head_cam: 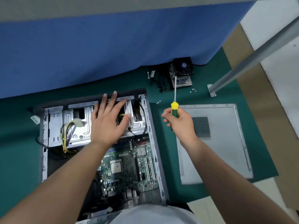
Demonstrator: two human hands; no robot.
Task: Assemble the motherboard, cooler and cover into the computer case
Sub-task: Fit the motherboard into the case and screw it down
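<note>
While the motherboard [129, 165] is already lying inside the computer case [152, 136], the cooler [182, 71] is still being left on the tabletop [161, 120] at 1 o'clock and the cover [216, 143] flat at 3 o'clock. A screwdriver [174, 109] is being gripped by the right hand [179, 123]; the left hand [108, 120], fingers spread, is being rested on the drive cage [77, 126]. Loose screws [193, 90] judged not yet driven.

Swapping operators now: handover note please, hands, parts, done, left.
Left hand: open, spread over the drive cage of the computer case.
Right hand: grips the screwdriver, shaft pointing away.
Motherboard lies inside the case; whether it is screwed down cannot be told.
Cooler sits on the green mat beyond the case, loose screws beside it.
Cover lies flat right of the case.
Left: cooler, cover.
</note>
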